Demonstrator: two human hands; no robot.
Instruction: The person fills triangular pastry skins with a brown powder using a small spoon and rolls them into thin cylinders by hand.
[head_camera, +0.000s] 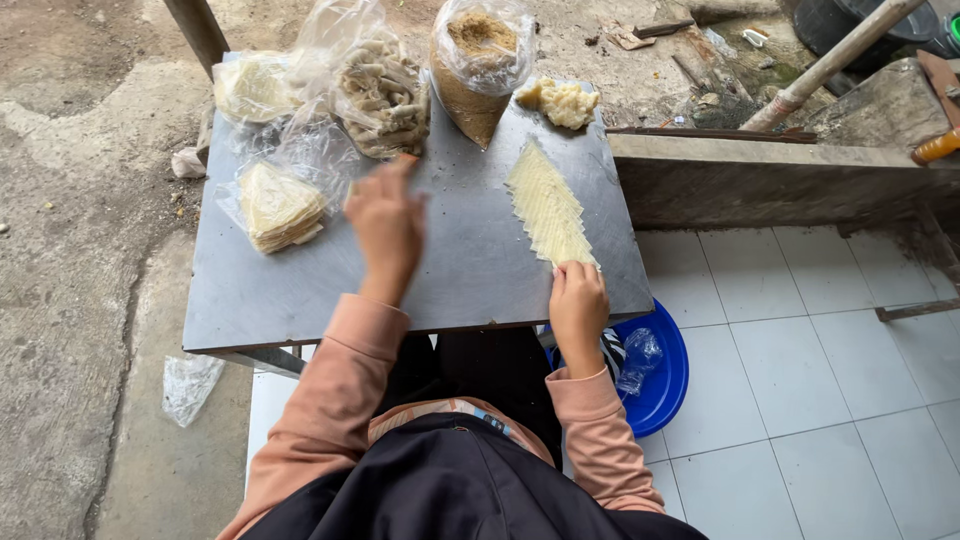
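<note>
A: Okay, bags first?

B: Past the row of wrappers (547, 212) on the grey surface (470, 270): clear bag of brown crumbs (478, 70), upright. Left of it, bag of pale tubes (382, 95), bag of pale sheets (255, 87), bag of stacked wrappers (278, 207). Right of it, loose dough lump (560, 101).

A: Hands?

B: Right hand (578, 305) pressed fingers-down on the row's near end. Left hand (386, 225) blurred above the surface, fingers together, grip unclear.

A: Floor?

B: Blue basin (665, 385) holding a clear bottle (640, 358), below the row.
</note>
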